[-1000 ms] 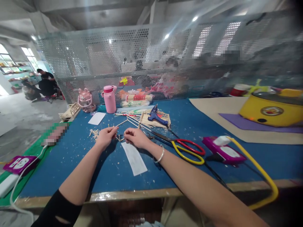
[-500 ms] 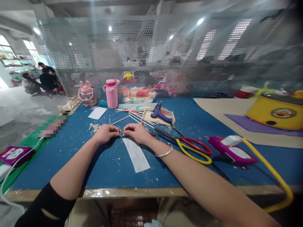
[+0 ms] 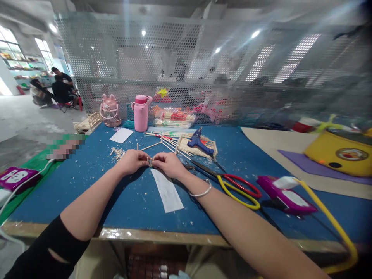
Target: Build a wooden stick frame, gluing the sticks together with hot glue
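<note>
Over the blue table [image 3: 87, 201], my left hand [image 3: 133, 161] and my right hand [image 3: 168, 164] meet fingertip to fingertip. Each pinches small wooden stick pieces [image 3: 150, 161] between them; fingers hide most of these. One thin stick [image 3: 137, 146] stands up just behind my left hand. Right below the hands lies a white paper strip [image 3: 167, 190]. Short cut bits of wood [image 3: 117, 154] are heaped left of my left hand. Long sticks [image 3: 170, 145] fan out behind the hands, beside a stick frame with a blue glue gun [image 3: 199, 142] on it.
Scissors with red and yellow handles [image 3: 240, 190] lie right of my right hand, near a purple power strip [image 3: 286, 195]. A pink bottle [image 3: 141, 115] and a clear pink jug [image 3: 110, 112] stand behind. A yellow pot [image 3: 340, 151] is at the right. People sit far left.
The view has shifted slightly. My fingertips have come closer together, and the small pieces between them now meet.
</note>
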`<action>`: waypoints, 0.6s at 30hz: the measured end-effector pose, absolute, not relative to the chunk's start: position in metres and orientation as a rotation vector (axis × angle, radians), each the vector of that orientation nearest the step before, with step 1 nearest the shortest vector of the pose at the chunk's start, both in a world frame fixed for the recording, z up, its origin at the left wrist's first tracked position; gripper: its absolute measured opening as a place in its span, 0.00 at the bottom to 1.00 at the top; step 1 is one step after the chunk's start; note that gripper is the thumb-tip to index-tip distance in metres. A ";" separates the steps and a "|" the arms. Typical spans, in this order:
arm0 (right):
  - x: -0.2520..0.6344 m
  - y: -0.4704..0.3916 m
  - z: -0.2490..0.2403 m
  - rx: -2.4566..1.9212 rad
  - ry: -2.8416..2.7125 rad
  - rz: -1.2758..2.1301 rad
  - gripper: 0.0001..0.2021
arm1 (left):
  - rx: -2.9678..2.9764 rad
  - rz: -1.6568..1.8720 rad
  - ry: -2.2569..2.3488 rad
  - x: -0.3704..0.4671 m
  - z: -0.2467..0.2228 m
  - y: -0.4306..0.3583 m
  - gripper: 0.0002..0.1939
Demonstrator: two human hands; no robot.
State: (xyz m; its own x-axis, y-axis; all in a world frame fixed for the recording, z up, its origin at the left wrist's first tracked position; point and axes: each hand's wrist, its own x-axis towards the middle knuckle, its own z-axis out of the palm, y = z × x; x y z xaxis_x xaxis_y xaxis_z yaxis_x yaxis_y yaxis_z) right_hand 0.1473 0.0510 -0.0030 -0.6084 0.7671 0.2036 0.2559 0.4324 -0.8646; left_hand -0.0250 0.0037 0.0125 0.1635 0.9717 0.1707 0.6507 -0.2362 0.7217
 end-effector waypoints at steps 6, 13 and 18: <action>0.147 0.052 -0.004 -0.868 -2.138 1.015 0.06 | 1.969 0.871 1.503 -0.026 0.010 0.006 0.12; 0.154 0.049 0.010 -1.132 -2.156 0.587 0.05 | 2.000 0.876 1.473 -0.024 0.005 0.013 0.09; 0.159 0.051 0.013 -1.210 -2.229 0.525 0.04 | 2.049 0.801 1.518 -0.023 0.008 0.013 0.09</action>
